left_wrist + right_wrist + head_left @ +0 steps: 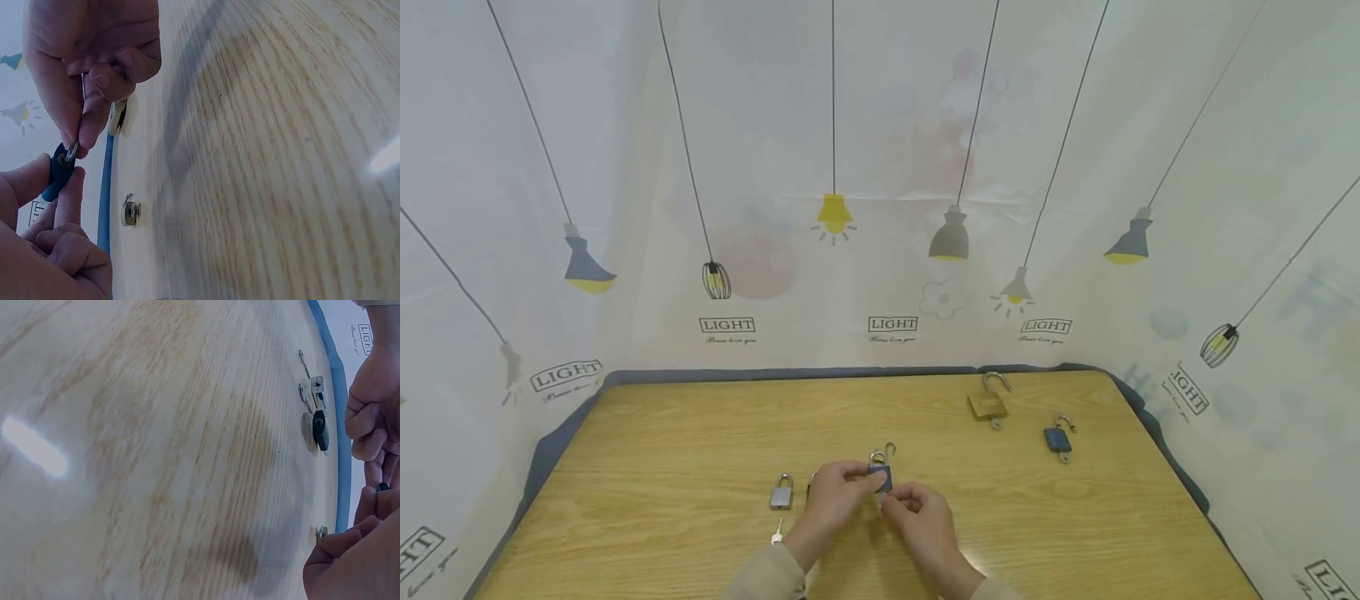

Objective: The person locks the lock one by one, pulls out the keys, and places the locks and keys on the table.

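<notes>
My left hand [835, 500] pinches a small blue padlock [881, 477] between thumb and fingers, its shackle upward. From the right, my right hand [925, 521] pinches a key [73, 152] at the keyhole in the padlock's underside. Most of the key is hidden by fingertips. Just behind the held padlock, the raised shackle [891, 448] of another lock shows. That lock appears in the left wrist view as a small brass-coloured padlock [129, 214] on the table. Beside my left hand stands a black padlock [320, 430], largely covered by that hand in the head view.
A silver padlock [781, 495] and a loose key [777, 532] lie left of my hands on the wooden table [662, 450]. Toward the back right are a large brass padlock [987, 406] and another blue padlock [1057, 440], both with open shackles and keys inserted. A printed curtain [790, 125] surrounds the table.
</notes>
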`<action>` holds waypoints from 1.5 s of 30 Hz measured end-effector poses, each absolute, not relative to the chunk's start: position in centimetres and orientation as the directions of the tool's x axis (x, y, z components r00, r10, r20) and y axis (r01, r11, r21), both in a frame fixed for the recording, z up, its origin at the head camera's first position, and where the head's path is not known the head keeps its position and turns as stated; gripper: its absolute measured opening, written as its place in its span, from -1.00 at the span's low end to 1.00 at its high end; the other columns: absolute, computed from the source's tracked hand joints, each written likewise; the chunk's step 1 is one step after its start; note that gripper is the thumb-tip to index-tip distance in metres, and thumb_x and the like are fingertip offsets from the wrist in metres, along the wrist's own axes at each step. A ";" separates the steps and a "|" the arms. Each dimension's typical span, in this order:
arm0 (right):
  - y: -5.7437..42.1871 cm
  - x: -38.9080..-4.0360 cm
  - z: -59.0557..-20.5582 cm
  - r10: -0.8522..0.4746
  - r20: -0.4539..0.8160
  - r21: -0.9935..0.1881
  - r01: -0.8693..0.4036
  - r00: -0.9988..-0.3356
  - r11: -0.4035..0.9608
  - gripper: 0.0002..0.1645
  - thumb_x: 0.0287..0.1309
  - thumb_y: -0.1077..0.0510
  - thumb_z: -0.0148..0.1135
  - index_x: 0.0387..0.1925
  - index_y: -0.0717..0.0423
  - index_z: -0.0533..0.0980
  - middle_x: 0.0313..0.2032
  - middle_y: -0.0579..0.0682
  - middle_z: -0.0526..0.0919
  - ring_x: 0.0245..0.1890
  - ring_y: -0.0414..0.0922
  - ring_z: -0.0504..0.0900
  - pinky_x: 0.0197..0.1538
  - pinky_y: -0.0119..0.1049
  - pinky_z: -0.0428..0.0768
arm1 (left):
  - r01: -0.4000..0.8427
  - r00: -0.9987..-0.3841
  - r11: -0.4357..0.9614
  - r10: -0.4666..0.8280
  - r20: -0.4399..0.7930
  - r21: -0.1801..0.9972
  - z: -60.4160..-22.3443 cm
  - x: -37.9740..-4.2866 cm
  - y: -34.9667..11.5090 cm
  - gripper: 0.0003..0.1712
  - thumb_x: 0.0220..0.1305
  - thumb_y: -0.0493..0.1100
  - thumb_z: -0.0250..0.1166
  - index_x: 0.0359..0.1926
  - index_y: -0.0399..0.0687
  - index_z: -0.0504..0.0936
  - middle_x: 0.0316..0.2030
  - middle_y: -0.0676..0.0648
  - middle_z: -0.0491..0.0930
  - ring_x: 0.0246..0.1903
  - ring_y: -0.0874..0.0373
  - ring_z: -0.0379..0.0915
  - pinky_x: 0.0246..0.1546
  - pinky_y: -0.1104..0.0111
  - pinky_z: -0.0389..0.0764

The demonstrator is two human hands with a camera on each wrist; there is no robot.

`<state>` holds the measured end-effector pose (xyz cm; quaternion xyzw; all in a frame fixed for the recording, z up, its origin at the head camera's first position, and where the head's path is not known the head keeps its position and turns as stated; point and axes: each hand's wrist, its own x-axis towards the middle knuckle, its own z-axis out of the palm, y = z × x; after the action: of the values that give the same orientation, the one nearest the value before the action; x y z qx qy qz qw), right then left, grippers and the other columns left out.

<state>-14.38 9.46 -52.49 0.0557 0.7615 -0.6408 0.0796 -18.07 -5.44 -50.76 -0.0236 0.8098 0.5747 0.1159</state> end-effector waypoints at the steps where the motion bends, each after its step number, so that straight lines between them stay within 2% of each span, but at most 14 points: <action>1: 9.5 -14.4 -52.5 -0.014 -0.195 -0.966 0.190 -0.981 0.173 -0.72 0.18 0.02 0.25 -0.22 0.17 0.55 -0.39 -0.01 0.61 -0.36 -0.14 0.50 -0.30 -0.30 0.46 | -0.172 -0.972 0.335 0.095 -0.215 0.926 -50.8 -18.1 -5.4 -0.64 0.12 0.11 0.37 -0.22 -0.05 0.68 -0.21 0.00 0.64 -0.08 0.06 0.46 -0.02 0.01 0.45; 15: 9.3 -14.4 -52.6 0.008 -0.194 -0.966 0.193 -0.981 0.172 -0.76 0.12 0.07 0.29 -0.29 0.19 0.55 -0.43 0.02 0.62 -0.37 -0.14 0.49 -0.28 -0.30 0.43 | -0.182 -0.970 0.325 0.093 -0.223 0.928 -51.1 -18.0 -5.5 -0.62 0.11 0.11 0.37 -0.21 -0.06 0.68 -0.07 -0.07 0.63 0.06 -0.06 0.42 0.09 -0.12 0.37; 24: 9.2 -14.6 -53.0 0.033 -0.188 -0.969 0.191 -0.982 0.157 -0.81 0.10 0.12 0.28 -0.32 0.19 0.55 -0.42 0.03 0.64 -0.40 -0.15 0.50 -0.31 -0.32 0.45 | -0.183 -0.972 0.314 0.084 -0.219 0.932 -51.4 -18.1 -5.4 -0.61 0.11 0.12 0.38 -0.20 -0.07 0.68 -0.08 -0.07 0.64 0.06 -0.06 0.42 0.09 -0.11 0.38; 31: 9.0 -14.0 -51.7 0.045 -0.168 -0.971 0.173 -0.985 0.165 -0.82 0.12 0.20 0.25 -0.32 0.27 0.54 -0.43 0.06 0.63 -0.43 -0.17 0.48 -0.34 -0.35 0.43 | -0.183 -0.973 0.320 0.074 -0.217 0.930 -51.6 -18.1 -5.3 -0.61 0.09 0.13 0.38 -0.22 -0.06 0.68 -0.10 -0.06 0.64 0.03 -0.03 0.43 0.08 -0.08 0.39; 34: 9.1 -14.4 -52.9 0.050 -0.175 -0.969 0.181 -0.983 0.167 -0.82 0.11 0.16 0.28 -0.32 0.21 0.54 -0.43 0.00 0.63 -0.42 -0.18 0.49 -0.33 -0.35 0.44 | -0.184 -0.974 0.324 0.069 -0.218 0.928 -51.7 -18.1 -5.3 -0.60 0.09 0.14 0.38 -0.22 -0.06 0.68 -0.10 -0.06 0.64 0.03 -0.03 0.43 0.07 -0.07 0.39; 45: 9.3 -14.5 -52.6 0.008 -0.179 -0.968 0.178 -0.984 0.177 -0.80 0.13 0.13 0.26 -0.28 0.19 0.54 -0.37 0.03 0.65 -0.36 -0.15 0.50 -0.27 -0.31 0.43 | -0.181 -0.973 0.320 0.081 -0.217 0.930 -51.5 -18.1 -5.5 -0.55 0.10 0.18 0.37 -0.18 -0.08 0.67 -0.13 -0.05 0.64 0.01 -0.02 0.44 0.04 -0.07 0.42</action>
<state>-14.51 9.27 -52.58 0.0607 0.7643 -0.6386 0.0664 -18.12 -5.47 -51.48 -0.0313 0.8045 0.5823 0.1125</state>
